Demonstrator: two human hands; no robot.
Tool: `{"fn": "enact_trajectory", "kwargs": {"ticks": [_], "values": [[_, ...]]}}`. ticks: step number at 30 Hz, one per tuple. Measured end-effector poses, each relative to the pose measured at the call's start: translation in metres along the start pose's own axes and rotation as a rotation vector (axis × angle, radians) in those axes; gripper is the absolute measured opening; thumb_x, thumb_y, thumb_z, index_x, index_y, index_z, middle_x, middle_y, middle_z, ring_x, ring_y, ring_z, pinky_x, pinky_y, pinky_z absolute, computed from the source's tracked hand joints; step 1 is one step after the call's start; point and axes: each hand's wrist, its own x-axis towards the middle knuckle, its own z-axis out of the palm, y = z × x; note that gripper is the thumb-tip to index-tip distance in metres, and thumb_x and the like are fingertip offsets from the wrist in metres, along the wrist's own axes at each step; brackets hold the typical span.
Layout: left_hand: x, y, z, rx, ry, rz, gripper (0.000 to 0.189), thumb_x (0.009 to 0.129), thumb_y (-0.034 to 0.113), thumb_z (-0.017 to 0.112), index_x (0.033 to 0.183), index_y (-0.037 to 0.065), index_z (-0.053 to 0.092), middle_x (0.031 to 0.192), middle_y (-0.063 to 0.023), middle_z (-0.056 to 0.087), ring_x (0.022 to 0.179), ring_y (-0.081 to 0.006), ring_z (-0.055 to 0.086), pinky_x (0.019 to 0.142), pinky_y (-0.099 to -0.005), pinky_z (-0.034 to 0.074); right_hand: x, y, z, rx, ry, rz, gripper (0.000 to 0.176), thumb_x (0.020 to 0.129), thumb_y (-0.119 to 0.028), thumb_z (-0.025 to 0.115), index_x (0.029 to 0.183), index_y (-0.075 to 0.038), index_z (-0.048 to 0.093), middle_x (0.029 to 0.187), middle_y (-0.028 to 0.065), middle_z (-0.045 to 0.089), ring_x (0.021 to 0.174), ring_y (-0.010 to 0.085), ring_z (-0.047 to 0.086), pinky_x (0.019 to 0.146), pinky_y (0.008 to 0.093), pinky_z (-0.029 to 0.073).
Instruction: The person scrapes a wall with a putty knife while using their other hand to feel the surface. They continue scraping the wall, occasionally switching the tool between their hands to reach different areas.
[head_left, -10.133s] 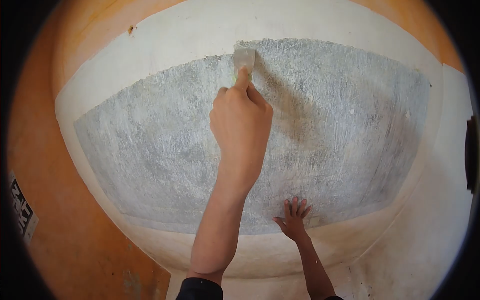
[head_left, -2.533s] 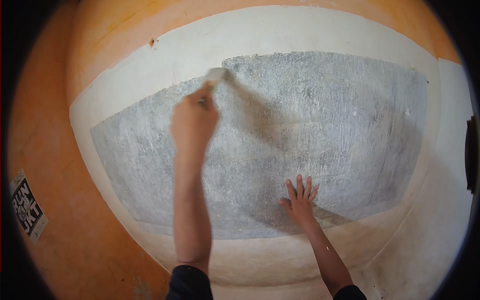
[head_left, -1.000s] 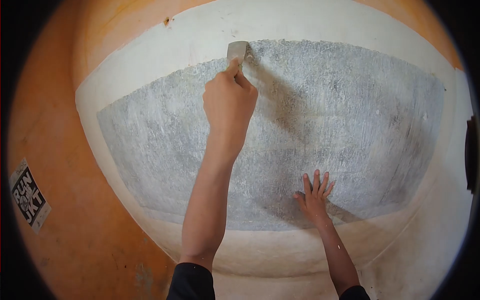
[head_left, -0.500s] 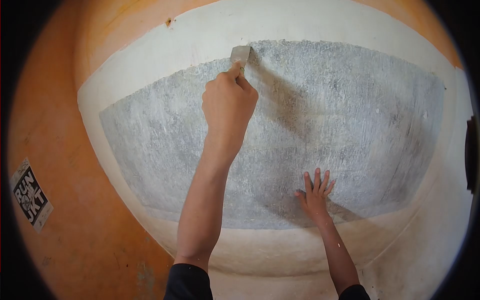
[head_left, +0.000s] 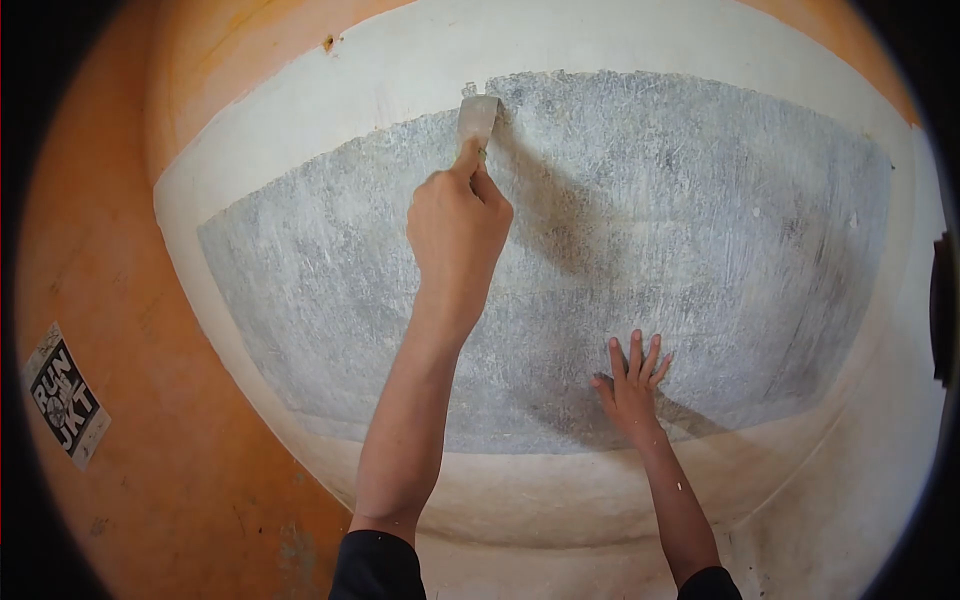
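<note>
My left hand (head_left: 460, 225) is closed around the handle of a putty knife (head_left: 478, 118), its index finger stretched toward the metal blade. The blade tip lies at the upper edge of a rough grey patch (head_left: 680, 220) on the wall, where the white coating (head_left: 400, 80) begins. Small grey marks show just above the blade. Most of the handle is hidden in my fist. Lower right, my right hand (head_left: 632, 395) rests on the grey patch with fingers spread, holding nothing.
Orange wall (head_left: 180, 400) borders the white area on the left and carries a black-and-white sticker (head_left: 66, 396). A dark object (head_left: 942, 310) sits at the right edge. Below the patch runs a pale curved band (head_left: 560, 495) of wall.
The putty knife and my left hand have come down slightly, and fresh grey marks show above the blade. My right hand keeps its place on the wall. The view has shifted a little.
</note>
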Motion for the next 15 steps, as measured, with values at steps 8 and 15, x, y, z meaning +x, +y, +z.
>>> {"fn": "enact_trajectory", "kwargs": {"ticks": [8,15], "values": [[0.022,0.008,-0.006,0.014,0.01,-0.002,0.03,0.093,0.014,0.058,0.118,0.009,0.074,0.066,-0.0214,0.065,0.054,-0.031,0.064,0.057,-0.0388,0.049,0.002,0.002,0.002,-0.006,0.026,-0.008,0.071,0.102,-0.052,0.047,0.161,-0.021,0.021,0.168,0.0173,-0.001,0.15,0.0499,-0.007,0.11,0.0749,-0.008],[0.015,0.014,-0.004,0.019,-0.009,-0.016,0.031,0.092,0.014,0.059,0.119,0.008,0.073,0.071,-0.0227,0.068,0.06,-0.0329,0.068,0.06,-0.0411,0.05,-0.001,0.003,0.006,-0.042,0.026,-0.013,0.073,0.101,-0.053,0.046,0.161,-0.021,0.021,0.168,0.0171,-0.001,0.15,0.0506,-0.007,0.11,0.0749,-0.008]]}}
